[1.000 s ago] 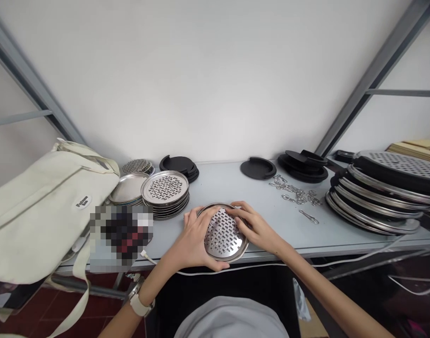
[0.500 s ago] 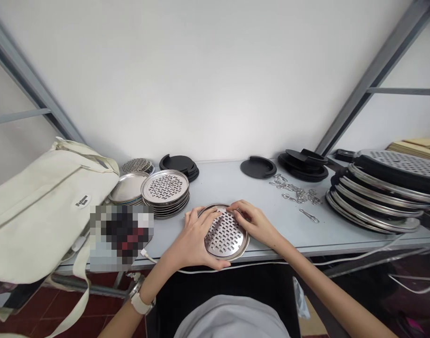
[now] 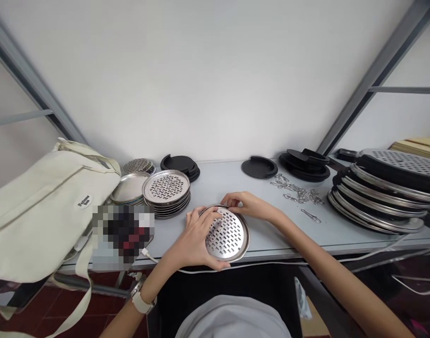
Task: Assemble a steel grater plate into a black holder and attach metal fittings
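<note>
White wall, grey slanted frame struts, pale tabletop, reddish floor, probably tiled.

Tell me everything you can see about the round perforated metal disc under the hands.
The perforated disc is a round, shiny steel-looking plate with a raised rim and rows of short slots. It lies flat near the front edge of the grey table. The left hand grips its left rim, thumb at the near edge. The right hand touches its far rim with the fingertips.

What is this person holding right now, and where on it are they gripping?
A round perforated metal disc: the left hand grips its left rim, and the right hand pinches its far rim.
</note>
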`<state>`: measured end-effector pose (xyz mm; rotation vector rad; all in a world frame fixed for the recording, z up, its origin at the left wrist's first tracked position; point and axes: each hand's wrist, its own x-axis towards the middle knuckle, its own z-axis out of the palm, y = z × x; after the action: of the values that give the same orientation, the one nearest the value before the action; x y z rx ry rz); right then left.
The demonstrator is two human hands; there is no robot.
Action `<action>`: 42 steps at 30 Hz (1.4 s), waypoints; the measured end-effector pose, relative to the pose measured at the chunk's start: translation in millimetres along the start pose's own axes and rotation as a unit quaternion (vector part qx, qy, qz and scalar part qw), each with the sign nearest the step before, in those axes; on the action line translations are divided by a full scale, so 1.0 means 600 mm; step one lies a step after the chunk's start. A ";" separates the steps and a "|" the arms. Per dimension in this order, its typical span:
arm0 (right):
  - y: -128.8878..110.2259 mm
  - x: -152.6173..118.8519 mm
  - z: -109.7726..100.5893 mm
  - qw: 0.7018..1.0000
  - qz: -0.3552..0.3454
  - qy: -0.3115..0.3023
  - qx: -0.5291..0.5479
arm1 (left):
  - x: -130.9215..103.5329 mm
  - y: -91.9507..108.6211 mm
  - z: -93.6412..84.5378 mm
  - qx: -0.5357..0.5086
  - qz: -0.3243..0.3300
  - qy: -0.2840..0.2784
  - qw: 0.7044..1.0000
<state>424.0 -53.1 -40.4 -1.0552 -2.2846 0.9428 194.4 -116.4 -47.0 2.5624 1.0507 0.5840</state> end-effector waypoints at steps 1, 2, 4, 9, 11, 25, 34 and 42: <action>0.001 0.002 0.000 1.000 0.003 0.001 0.001 | 0.000 0.000 0.000 0.002 0.000 0.000 1.000; 0.003 0.004 -0.001 1.000 0.006 0.001 0.003 | 0.000 0.000 0.000 0.003 0.001 0.000 1.000; 0.005 0.007 -0.001 1.000 0.007 0.000 0.007 | 0.000 0.000 0.000 0.005 0.001 0.000 1.000; 0.011 0.008 -0.002 1.000 0.001 0.001 0.017 | 0.000 0.001 -0.002 0.006 0.002 0.002 1.000; 0.012 0.007 -0.003 1.000 -0.003 0.003 0.020 | 0.000 0.001 -0.001 0.007 0.001 0.004 1.000; 0.014 0.007 -0.004 0.998 0.008 -0.010 0.058 | 0.002 0.003 -0.003 0.000 0.004 0.016 1.000; 0.012 0.008 0.000 0.999 -0.009 -0.018 0.049 | 0.002 0.003 -0.002 0.002 0.003 0.007 1.000; 0.009 0.005 0.000 0.999 -0.024 -0.004 0.036 | 0.002 0.004 -0.002 0.010 0.001 0.007 1.000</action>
<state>424.7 -48.4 -44.0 -0.9645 -2.2544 1.0034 195.8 -117.0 -44.4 2.5812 1.0645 0.5960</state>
